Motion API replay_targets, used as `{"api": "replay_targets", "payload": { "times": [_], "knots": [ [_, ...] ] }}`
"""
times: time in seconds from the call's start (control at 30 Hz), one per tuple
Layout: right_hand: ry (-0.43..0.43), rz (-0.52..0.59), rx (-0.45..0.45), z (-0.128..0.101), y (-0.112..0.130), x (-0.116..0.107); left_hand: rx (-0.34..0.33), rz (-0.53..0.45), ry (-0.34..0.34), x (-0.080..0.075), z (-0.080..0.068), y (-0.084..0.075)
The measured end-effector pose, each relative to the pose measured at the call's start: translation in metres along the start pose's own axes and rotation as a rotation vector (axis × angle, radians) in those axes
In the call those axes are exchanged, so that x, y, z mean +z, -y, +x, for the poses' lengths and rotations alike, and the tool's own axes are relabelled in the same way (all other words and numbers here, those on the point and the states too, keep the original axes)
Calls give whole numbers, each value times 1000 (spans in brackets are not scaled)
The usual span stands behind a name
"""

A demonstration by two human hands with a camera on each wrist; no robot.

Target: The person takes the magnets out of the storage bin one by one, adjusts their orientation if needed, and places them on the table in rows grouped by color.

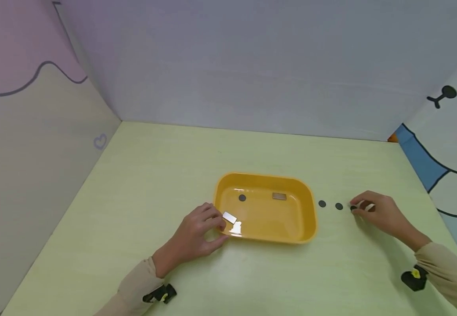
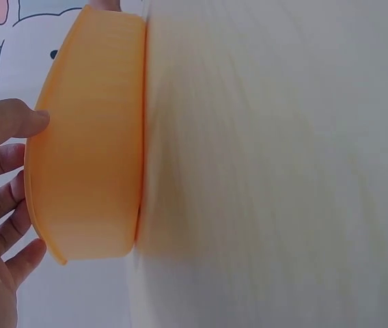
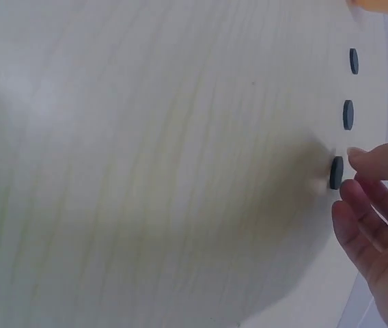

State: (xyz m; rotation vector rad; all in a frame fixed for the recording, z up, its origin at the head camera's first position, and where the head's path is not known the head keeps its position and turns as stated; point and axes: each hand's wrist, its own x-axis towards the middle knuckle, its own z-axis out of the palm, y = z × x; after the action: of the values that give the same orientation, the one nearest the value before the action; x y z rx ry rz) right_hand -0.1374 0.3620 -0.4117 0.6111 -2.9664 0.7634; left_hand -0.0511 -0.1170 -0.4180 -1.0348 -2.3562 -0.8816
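Note:
A yellow tray sits mid-table with a dark disc and a brownish flat piece inside. My left hand is at its front left corner. The thumb touches the outer wall and the fingers curl loosely over the rim. A silvery flat piece lies just past those fingertips, inside the tray. Right of the tray, two dark discs lie in a row. My right hand pinches a third dark disc on the table between thumb and forefinger.
The pale green table is boxed in by panels: lilac at the back, pink and cream on the left, a cartoon print on the right. Black wrist straps show on both sleeves.

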Motion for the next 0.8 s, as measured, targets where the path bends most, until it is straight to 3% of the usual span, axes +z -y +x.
{"api": "replay_targets", "payload": {
  "times": [0.47,0.8],
  "knots": [
    [105,312,134,10,27,-21,-10,12,9,-1,1,-1],
    [139,492,103,17,46,-27,-16,9,17,-1,0,-2]
  ]
}}
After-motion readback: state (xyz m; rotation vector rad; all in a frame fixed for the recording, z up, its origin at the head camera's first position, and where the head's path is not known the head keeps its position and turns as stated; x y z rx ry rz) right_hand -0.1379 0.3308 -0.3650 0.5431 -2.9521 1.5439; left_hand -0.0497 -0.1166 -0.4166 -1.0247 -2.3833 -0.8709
